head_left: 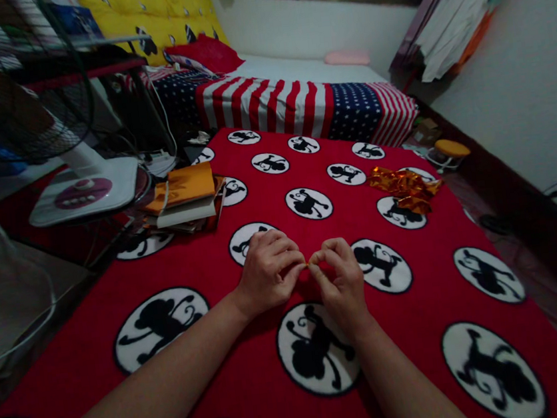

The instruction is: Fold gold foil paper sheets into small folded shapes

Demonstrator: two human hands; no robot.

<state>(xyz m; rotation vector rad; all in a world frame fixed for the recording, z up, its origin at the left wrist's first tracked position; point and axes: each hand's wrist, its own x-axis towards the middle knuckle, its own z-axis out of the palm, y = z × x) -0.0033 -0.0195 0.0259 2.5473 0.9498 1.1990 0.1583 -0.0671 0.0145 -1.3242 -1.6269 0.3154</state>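
Indoors, a stack of papers [185, 211] lies on a red monkey-print cloth [265, 204], ten o'clock from centre — where the left hand [268, 267] pinches a tiny golden piece [308, 265], the right hand [339, 272] pinching its other side — and crumpled orange foil [396, 183] rests at two o'clock.

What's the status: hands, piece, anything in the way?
Left hand and right hand pinching, fingertips close together. Tiny orange piece between them, shape unclear. Foil and books off to the sides, not in the way.
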